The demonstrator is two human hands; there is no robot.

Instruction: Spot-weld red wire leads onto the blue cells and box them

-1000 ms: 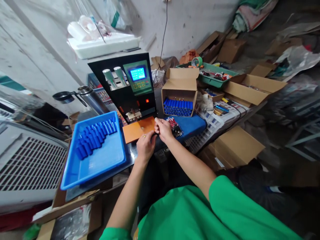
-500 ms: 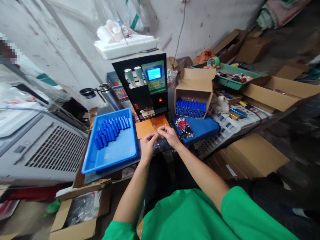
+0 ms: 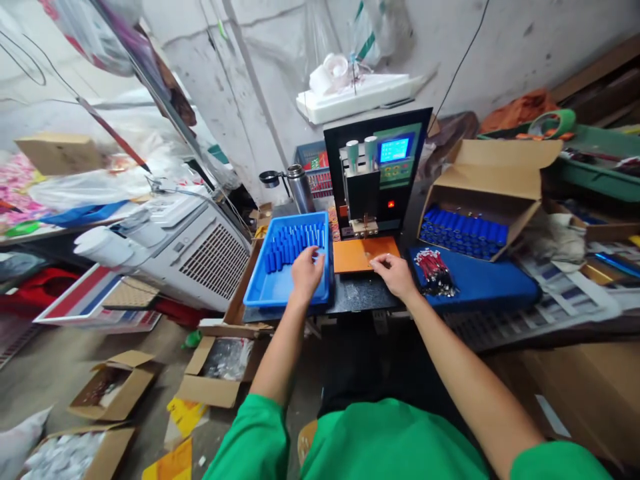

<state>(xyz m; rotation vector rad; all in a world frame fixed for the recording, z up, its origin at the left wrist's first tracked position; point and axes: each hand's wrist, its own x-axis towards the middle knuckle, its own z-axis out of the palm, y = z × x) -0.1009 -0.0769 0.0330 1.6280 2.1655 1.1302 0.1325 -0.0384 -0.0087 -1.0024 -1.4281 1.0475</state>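
My left hand [image 3: 307, 272] is over the right part of the blue tray [image 3: 260, 288], beside rows of blue cylinders [image 3: 285, 255]; its fingers are apart with nothing visible in them. Over the right edge of the orange board [image 3: 350, 257], my right hand [image 3: 393, 272] has thumb and fingertips pinched; whatever they hold is too small to make out. Behind the board stands a black machine [image 3: 363, 193] with a lit blue screen. A bundle of red and black wires [image 3: 435, 272] lies just right of my right hand.
An open cardboard box [image 3: 493, 177] of blue cylinders stands at the right on a blue surface [image 3: 490, 287]. Behind the tray are a metal flask [image 3: 300, 190] and a basket [image 3: 320, 181]. A grey slatted unit [image 3: 200, 253] stands left. Open boxes [image 3: 210, 390] lie on the floor.
My hands have separated: the left has moved left to the blue tray and opened, while the right stays by the orange board. The view has turned left.
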